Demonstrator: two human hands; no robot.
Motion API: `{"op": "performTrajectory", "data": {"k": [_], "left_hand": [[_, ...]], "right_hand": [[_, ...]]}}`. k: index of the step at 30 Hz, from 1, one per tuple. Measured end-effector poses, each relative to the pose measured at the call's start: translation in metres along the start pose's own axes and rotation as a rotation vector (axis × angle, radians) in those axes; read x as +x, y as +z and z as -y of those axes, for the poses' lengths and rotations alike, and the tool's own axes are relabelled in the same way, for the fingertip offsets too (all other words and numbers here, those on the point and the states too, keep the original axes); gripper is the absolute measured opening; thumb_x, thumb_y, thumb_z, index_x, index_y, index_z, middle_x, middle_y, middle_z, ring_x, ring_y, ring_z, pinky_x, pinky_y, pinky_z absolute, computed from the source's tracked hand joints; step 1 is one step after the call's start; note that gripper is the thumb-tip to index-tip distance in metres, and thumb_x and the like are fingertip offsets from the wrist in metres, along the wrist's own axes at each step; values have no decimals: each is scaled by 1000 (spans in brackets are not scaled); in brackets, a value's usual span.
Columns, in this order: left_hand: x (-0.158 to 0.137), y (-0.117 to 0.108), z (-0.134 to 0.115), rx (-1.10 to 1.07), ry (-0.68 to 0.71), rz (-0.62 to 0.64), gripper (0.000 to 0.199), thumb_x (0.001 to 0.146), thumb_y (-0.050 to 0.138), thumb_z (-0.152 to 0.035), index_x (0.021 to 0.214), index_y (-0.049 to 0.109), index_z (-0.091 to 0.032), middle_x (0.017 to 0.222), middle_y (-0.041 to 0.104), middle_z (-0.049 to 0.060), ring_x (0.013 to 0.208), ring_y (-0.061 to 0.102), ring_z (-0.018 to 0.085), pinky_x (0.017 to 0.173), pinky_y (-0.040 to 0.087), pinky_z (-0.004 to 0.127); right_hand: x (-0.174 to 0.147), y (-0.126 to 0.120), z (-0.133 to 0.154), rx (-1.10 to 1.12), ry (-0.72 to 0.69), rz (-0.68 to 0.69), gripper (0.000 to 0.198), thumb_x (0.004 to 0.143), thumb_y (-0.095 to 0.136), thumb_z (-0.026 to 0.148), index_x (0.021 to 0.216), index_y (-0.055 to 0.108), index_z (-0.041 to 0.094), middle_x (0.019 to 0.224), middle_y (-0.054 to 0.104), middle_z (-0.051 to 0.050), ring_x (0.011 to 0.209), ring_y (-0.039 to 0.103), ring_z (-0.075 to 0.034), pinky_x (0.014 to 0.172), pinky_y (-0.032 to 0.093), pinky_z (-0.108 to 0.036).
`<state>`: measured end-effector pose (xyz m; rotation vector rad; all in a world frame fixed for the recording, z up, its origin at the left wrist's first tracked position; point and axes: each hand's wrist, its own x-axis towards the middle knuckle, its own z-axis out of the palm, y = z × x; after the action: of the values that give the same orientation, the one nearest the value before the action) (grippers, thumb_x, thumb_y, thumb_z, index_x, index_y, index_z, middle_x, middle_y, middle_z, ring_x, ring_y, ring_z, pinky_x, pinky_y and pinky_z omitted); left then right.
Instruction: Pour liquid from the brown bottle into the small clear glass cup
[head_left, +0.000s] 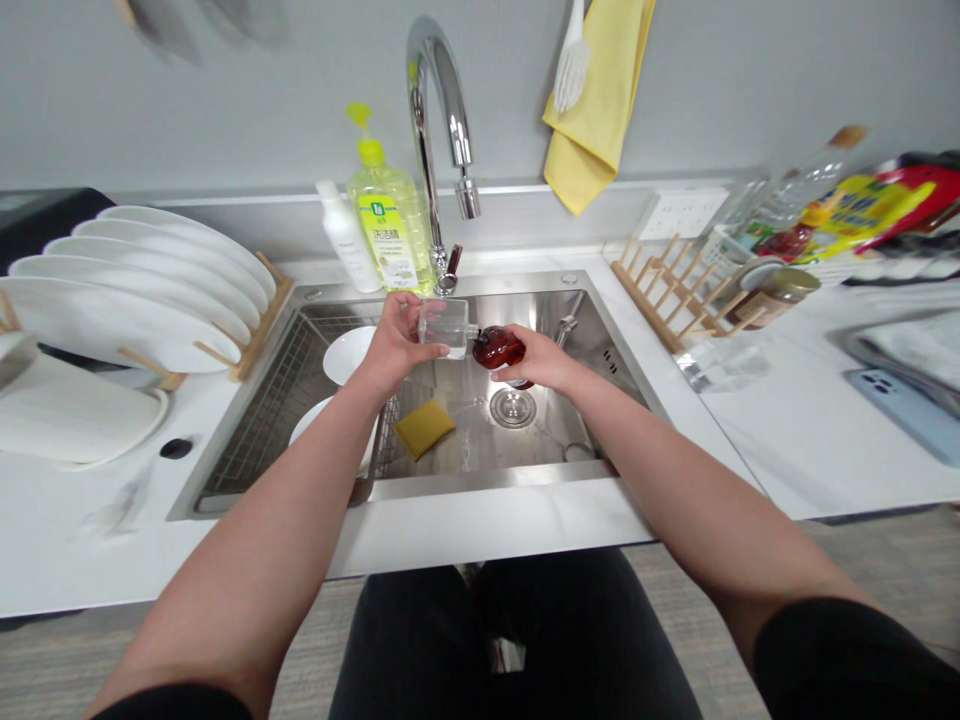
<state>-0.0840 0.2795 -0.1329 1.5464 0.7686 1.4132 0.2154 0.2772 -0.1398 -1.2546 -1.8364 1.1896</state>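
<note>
My left hand (400,340) grips a clear square bottle (444,326) lying sideways over the sink, its neck pointing right. In my right hand (536,358) is a rounded bottle of dark red liquid (499,347), tilted so its mouth faces left. The two mouths are close together; whether they touch, I cannot tell. Below them, a yellow sponge (424,429) lies on the floor of the steel sink (480,482), left of the drain (513,408). White plates (349,356) sit in the wire rack on the sink's left side.
Behind the sink rise the faucet (459,130), a yellow-green dish soap bottle (388,225) and a white bottle (349,240). On the left stand plates in a wooden rack (262,320). Another wooden rack (660,300), jars and a phone (904,415) are on the right.
</note>
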Motion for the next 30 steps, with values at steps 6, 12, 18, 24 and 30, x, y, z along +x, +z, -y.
{"op": "performTrajectory", "data": {"k": [6, 12, 18, 24, 30], "left_hand": [[0, -2, 2, 23, 12, 14, 92, 60, 113, -37, 122, 45, -32, 138, 77, 7, 119, 77, 25, 89, 62, 35], [-1, -2, 1, 39, 3, 17, 95, 60, 114, -42, 123, 45, -32, 141, 76, 8, 121, 77, 27, 91, 61, 38], [-1, -2, 0, 49, 3, 14, 96, 58, 115, -46, 123, 46, -32, 140, 76, 8, 120, 76, 27, 92, 60, 40], [-1, -1, -2, 17, -12, -6, 95, 56, 116, -39, 122, 49, -32, 140, 76, 6, 121, 74, 25, 92, 59, 37], [-1, 0, -3, 26, -8, -28, 92, 57, 115, -37, 123, 51, -32, 139, 77, 5, 121, 74, 25, 92, 60, 38]], "right_hand": [[0, 1, 1, 32, 12, 13, 75, 62, 104, 25, 132, 76, 26, 118, 87, -7, 115, 83, -37, 114, 66, -58], [-1, 1, 3, 26, 9, 10, 73, 62, 103, 23, 130, 77, 26, 115, 88, -6, 114, 83, -37, 114, 66, -59], [-3, 1, 7, 31, 28, 11, 74, 61, 104, 24, 129, 77, 25, 115, 88, -6, 113, 84, -36, 114, 66, -56], [-4, 1, 8, 48, 28, 18, 74, 60, 104, 25, 129, 76, 24, 117, 88, -7, 115, 83, -36, 116, 65, -57], [-4, 1, 9, 32, 24, 2, 73, 61, 104, 23, 129, 77, 24, 117, 87, -8, 115, 83, -37, 115, 65, -58]]}}
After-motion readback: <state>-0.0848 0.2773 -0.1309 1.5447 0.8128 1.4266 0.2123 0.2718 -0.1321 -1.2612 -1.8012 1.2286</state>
